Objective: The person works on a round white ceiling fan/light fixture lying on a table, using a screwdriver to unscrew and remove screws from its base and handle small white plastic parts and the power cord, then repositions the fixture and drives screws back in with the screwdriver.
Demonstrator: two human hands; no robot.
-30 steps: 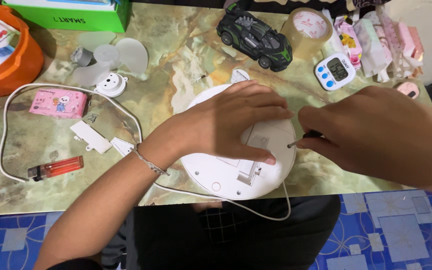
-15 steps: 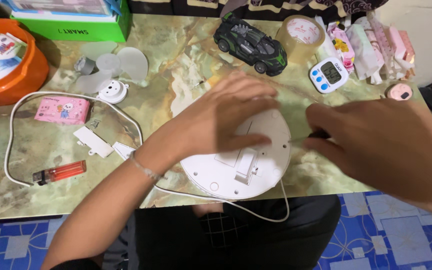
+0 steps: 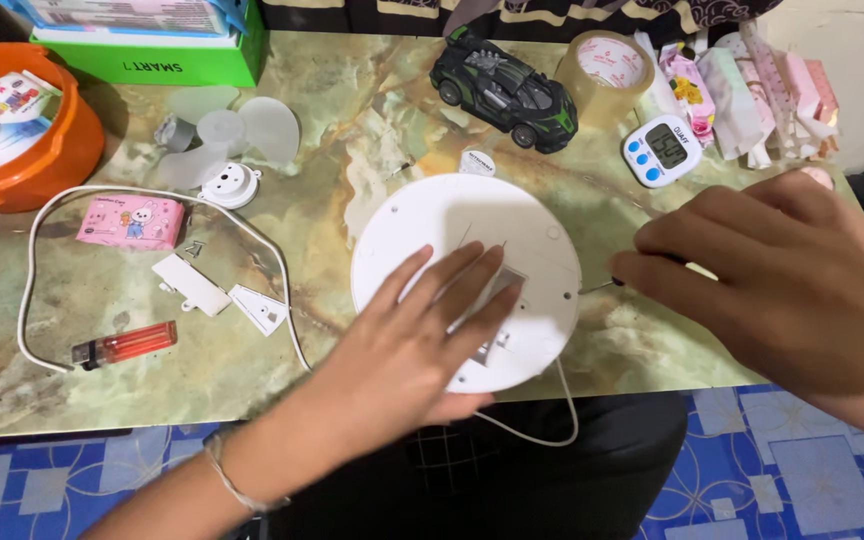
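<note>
On the green marbled desk (image 3: 372,120), near its front edge, a round white disc-shaped base (image 3: 462,245) is laid flat, with a thin white cable (image 3: 542,425) hanging from under it over the edge. The left hand (image 3: 422,340) is pressed flat on the lower part of the disc, its fingers (image 3: 472,290) stretched out and slightly spread across a small rectangular recess in the surface. The right hand (image 3: 782,280) is held just beside the disc's right rim, fingers curled together around a thin screwdriver (image 3: 600,286) whose metal tip is pointed at the rim; whether the tip touches the disc cannot be told.

To the left of the disc, small white plastic pieces (image 3: 192,285) are spread beside an orange lighter (image 3: 124,345) and a pink packet (image 3: 130,220), all ringed by a loop of white cord (image 3: 27,270). Translucent fan blades (image 3: 227,135) and a small white round hub (image 3: 230,185) lie further back. At the far left an orange tub (image 3: 47,165) is seen, with a green box (image 3: 167,60) behind it. Behind the disc a green and black toy car (image 3: 507,90), a roll of brown tape (image 3: 607,65) and a white digital timer (image 3: 662,150) are set well apart from the hands.
</note>
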